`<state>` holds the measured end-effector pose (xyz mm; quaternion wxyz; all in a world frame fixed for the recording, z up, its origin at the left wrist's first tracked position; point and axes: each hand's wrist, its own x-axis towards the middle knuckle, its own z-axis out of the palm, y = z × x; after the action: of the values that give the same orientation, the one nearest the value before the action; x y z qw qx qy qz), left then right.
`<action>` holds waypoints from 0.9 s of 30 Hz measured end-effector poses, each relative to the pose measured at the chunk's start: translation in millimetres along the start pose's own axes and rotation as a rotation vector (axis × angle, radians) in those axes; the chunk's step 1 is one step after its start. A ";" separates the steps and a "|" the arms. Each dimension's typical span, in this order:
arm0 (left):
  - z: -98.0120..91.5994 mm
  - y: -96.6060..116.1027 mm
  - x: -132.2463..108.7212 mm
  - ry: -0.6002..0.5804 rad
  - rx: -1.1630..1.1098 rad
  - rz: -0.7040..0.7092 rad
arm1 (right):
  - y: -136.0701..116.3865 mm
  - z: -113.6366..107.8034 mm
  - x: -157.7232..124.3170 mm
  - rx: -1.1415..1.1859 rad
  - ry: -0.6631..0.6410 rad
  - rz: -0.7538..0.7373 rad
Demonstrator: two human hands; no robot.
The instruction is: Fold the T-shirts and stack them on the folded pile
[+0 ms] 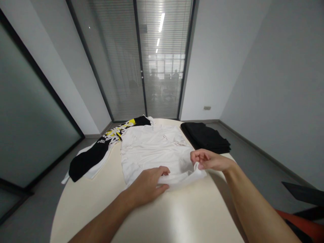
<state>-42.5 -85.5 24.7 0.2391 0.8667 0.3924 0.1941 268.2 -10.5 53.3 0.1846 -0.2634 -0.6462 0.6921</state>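
Observation:
A white T-shirt point(157, 145) lies spread on a pale round table point(101, 209), slightly wrinkled. Its near edge is raised and bunched. At the near right corner, my right hand point(210, 160) is closed, pinching the shirt's fabric between thumb and fingers. My left hand point(146, 185) rests at the near edge, left of the middle. Its thumb and fingers are apart, with the edge of the cloth between them; no firm grip shows there.
Left of the shirt lies a pile of black, white and yellow printed clothing point(101, 145), reaching the table's edge. A stack of folded black clothes point(205, 136) sits at the right. A red and black chair point(301, 219) stands at lower right. Glass panels with blinds point(162, 74) are behind.

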 end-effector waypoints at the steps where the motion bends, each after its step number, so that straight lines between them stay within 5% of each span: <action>1: -1.0 1.1 -0.1 -0.026 0.009 0.035 | -0.5 -0.8 -2.0 -0.004 -0.033 0.024; 8: -2.6 13.8 -4.0 -0.209 0.019 0.166 | -7.3 -0.5 -9.0 -0.089 -0.222 0.312; 14: -22.3 16.3 -7.8 -0.189 0.015 0.053 | 2.0 -0.1 1.1 -0.245 -0.026 0.336; 19: -40.3 -23.9 -13.7 -0.073 0.099 -0.157 | 22.2 2.6 20.4 -0.334 0.082 0.250; 23: -34.9 -61.7 -17.2 -0.068 0.065 -0.117 | 40.4 -1.5 32.4 -0.528 0.207 0.234; 27: -31.3 -79.4 -14.5 -0.011 0.002 -0.096 | 47.7 -7.8 38.9 -0.821 0.480 0.151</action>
<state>-114.6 -42.6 2.9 0.2493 0.8483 0.4323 0.1770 246.2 14.3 0.9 0.1586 -0.5129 -0.7843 0.3110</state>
